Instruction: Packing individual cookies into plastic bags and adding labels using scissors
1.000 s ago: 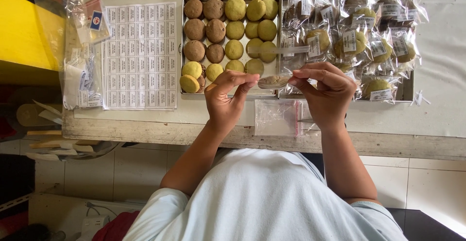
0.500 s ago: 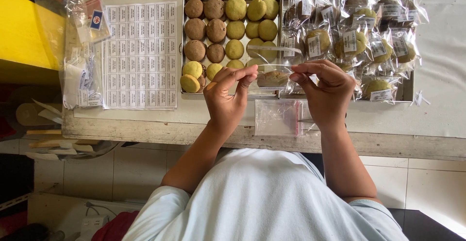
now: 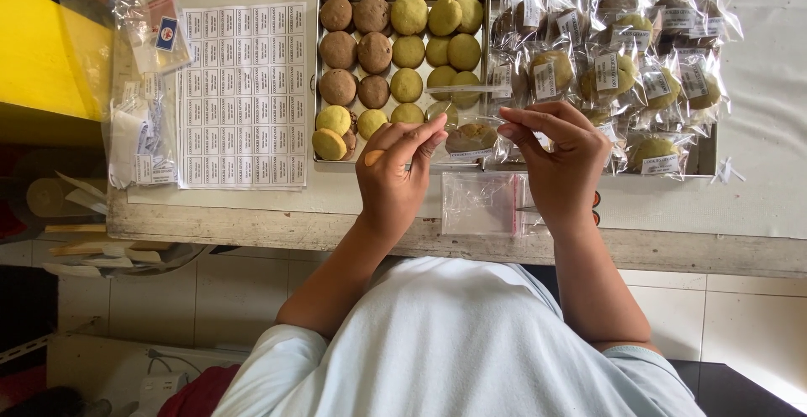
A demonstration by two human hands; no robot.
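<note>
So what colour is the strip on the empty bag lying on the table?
Pinkish red, on the empty bag, head view.

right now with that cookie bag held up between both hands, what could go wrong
The left hand and right hand pinch only the ends of the clear bag with a cookie, so it might slip onto the tray of unwrapped cookies below and dent one. The stack of empty bags lies near the table edge, where a wrist could nudge it off.
</note>
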